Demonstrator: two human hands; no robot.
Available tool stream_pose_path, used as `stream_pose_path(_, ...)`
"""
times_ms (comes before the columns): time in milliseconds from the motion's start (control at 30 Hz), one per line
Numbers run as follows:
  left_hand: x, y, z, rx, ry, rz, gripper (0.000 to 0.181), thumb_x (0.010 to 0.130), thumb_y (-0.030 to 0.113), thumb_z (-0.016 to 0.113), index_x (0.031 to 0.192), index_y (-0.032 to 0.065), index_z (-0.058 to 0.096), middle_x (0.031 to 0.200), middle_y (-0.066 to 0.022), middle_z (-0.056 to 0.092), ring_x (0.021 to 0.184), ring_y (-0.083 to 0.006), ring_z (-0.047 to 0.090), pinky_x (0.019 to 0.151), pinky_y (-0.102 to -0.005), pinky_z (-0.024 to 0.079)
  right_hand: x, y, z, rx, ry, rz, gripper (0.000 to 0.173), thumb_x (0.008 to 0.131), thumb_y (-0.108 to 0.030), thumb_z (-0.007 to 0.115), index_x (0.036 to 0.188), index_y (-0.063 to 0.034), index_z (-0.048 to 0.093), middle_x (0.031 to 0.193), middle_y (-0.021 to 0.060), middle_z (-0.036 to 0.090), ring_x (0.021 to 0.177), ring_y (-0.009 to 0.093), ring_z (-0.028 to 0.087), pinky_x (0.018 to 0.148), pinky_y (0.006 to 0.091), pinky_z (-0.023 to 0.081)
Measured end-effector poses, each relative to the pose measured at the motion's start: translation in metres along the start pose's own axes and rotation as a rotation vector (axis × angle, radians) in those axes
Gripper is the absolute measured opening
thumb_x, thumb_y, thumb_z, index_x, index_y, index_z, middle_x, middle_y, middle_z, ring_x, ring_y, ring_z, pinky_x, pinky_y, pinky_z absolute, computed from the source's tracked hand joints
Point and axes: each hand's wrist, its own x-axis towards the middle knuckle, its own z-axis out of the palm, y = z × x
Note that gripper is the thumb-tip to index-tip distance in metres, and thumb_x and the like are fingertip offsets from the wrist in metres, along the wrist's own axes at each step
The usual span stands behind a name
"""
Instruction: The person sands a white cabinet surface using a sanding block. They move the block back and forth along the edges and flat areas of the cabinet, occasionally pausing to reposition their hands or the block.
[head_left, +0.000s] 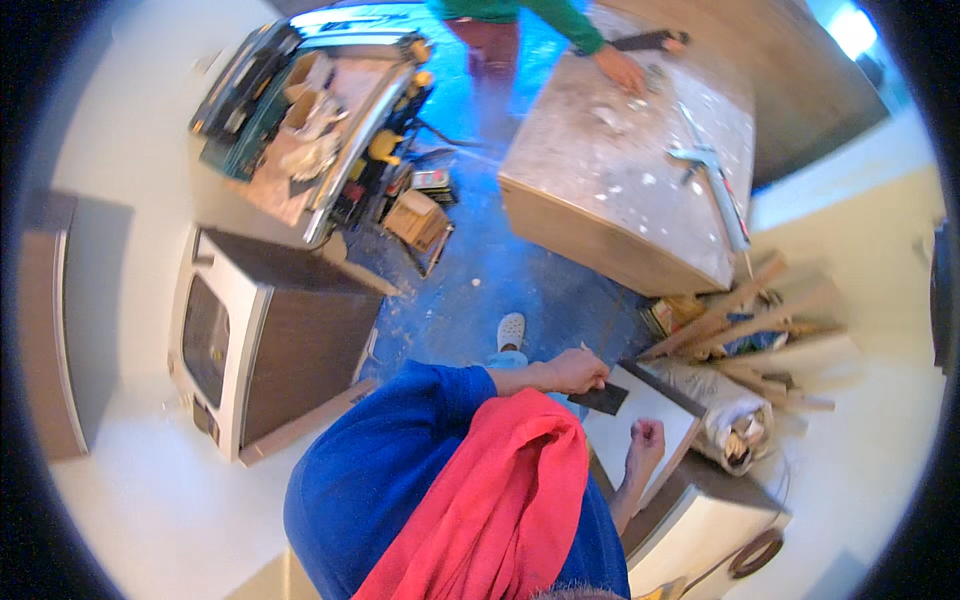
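Observation:
My left hand (581, 371) grips a small, thin dark sheet (604, 399) by its edge. The sheet overlaps a white board (622, 431) with a brown edge, right in front of my body. Over the same board, lower and to the right, is my right hand (646, 439) with its fingers curled. Whether anything small is inside those fingers is hidden. A red cloth (517, 480) drapes over my blue-sleeved upper body.
Ahead, a person's hand (621, 71) reaches over a wooden box-like worktop (622, 165), where a caulking gun (712, 184) lies. Wood offcuts (720, 322) and a stuffed sack (731, 412) lie right. Left are a brown cabinet (307, 345), a cardboard box (416, 219) and a yellow-knobbed machine (349, 180).

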Motion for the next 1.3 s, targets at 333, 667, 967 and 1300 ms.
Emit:
stream_pose_path(333,-0.137,-0.253,0.033,-0.622,0.999,-0.936,0.033,0.098,0.034,0.061,0.101,0.0043,0.075,0.083,-0.0192,0.074,0.072,-0.0344,0.074,0.074,-0.0494,0.058,0.019,0.119,0.044,-0.595,-0.335,0.137,0.026,0.091,-0.017,0.078,0.075,-0.0067,0.061,0.067,0.0106,0.066,0.065,0.015,0.064,0.056,0.0327,0.050)
stream_pose_path(667,-0.286,-0.243,0.197,-1.249,1.732,-1.380,0.026,0.099,0.027,0.065,0.112,0.0038,0.066,0.084,-0.0149,0.072,0.057,-0.0234,0.070,0.051,-0.0384,0.057,0.152,0.142,0.083,-0.217,-1.141,-0.074,0.014,0.093,-0.011,0.071,0.082,-0.0063,0.065,0.071,0.0076,0.066,0.067,0.018,0.063,0.056,0.0325,0.050)
stream_pose_path(967,-0.308,-0.178,0.231,-0.637,1.700,-1.449,0.033,0.093,0.009,0.062,0.126,0.0111,0.067,0.114,-0.0223,0.072,0.103,-0.0395,0.069,0.088,-0.0481,0.056,0.199,0.032,0.214,-0.524,-1.216,-0.497,0.012,0.098,-0.011,0.060,0.107,-0.0034,0.062,0.085,0.0044,0.064,0.070,0.014,0.059,0.062,0.0294,0.051)
stream_pose_path(1300,-0.303,-0.047,0.086,-0.167,1.126,-0.869,0.046,0.085,0.005,0.067,0.129,0.0133,0.058,0.104,-0.0180,0.073,0.104,-0.0422,0.068,0.086,-0.0521,0.053,-0.067,-0.200,0.298,-0.590,-1.233,-1.740,0.057,0.088,-0.021,0.078,0.138,-0.0060,0.056,0.135,0.0206,0.062,0.120,0.040,0.061,0.097,0.0466,0.052)
